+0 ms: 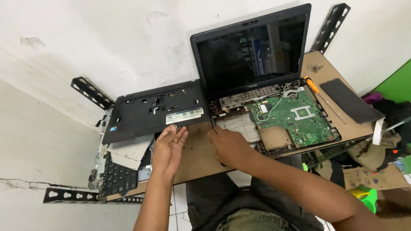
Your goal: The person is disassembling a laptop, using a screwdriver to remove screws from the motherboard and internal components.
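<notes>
Here, a brown fibreboard worktop (195, 154) on perforated black steel angle rails (92, 92) stands against a white wall and carries everything else. Largest on it is a black opened laptop with its dark screen upright (250, 53); its stripped lower shell shows a green circuit board (299, 117) on the right and a pale grey metal plate (239, 124) on the left. Just left of the laptop lies the black plastic palm-rest cover (150, 113), tilted, with a white sticker near its front edge, resting partly on grey sheet-metal pieces. Under these, at the table's left front corner, sits a black detached keyboard (117, 177). At the right rear lie a flat dark rectangular pad (349, 100) and an orange-handled screwdriver (312, 85), close beside the laptop's corner. The right hand (229, 145) rests on the board at the front-left corner of the laptop base, fingers curled downward; whether it grips anything cannot be told. The left hand (169, 147) lies open and empty, palm turned up, fingertips touching the front edge of the palm-rest cover.
</notes>
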